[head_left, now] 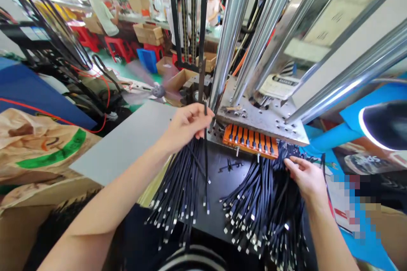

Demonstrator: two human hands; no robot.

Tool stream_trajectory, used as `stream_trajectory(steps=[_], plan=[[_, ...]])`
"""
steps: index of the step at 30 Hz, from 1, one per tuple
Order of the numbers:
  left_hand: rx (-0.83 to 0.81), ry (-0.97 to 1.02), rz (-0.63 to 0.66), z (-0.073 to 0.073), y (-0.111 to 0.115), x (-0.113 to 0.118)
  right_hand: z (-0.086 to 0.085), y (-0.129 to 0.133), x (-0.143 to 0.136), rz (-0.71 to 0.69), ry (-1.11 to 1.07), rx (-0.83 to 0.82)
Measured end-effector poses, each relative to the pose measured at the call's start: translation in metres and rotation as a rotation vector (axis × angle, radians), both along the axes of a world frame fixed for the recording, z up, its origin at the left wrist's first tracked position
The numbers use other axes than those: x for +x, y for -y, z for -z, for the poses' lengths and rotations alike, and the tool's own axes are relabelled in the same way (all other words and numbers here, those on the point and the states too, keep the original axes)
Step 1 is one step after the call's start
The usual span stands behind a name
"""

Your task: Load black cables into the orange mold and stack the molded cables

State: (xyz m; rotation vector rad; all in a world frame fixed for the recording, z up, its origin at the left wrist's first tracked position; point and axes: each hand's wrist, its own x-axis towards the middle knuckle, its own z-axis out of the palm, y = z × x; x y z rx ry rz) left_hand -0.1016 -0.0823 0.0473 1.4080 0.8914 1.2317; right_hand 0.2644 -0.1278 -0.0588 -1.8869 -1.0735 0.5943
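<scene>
My left hand (192, 123) is closed in a pinch on a black cable (206, 165), which hangs down with its metal plug end low. Below that hand a bundle of black cables (178, 182) with silvery plugs fans over the dark worktop. My right hand (307, 175) has thumb and forefinger pinched on black cable at the top of a second, thicker bundle (263, 203). Between the hands, an orange mould block (249, 140) holds several black cable ends in slots, under the machine's metal plate (263, 114).
Chrome columns (232, 29) rise behind the mould. A grey board (127, 139) lies left, beside a spinning fan (155, 89). Small black scraps (230, 165) lie on the worktop. At right are a blue pipe (330, 137) and a round lamp (384, 125). People sit at benches behind.
</scene>
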Motion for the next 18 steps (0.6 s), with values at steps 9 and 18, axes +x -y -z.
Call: stream_trajectory(steps=[9,18], plan=[[0.182,-0.173,0.280,-0.048,0.029,0.060,-0.085,0.055,-0.081,-0.507,-0.044,0.425],[0.283,-0.107,0.278,-0.065,0.032,0.080,-0.107,0.031,-0.120,-0.600,-0.013,0.687]])
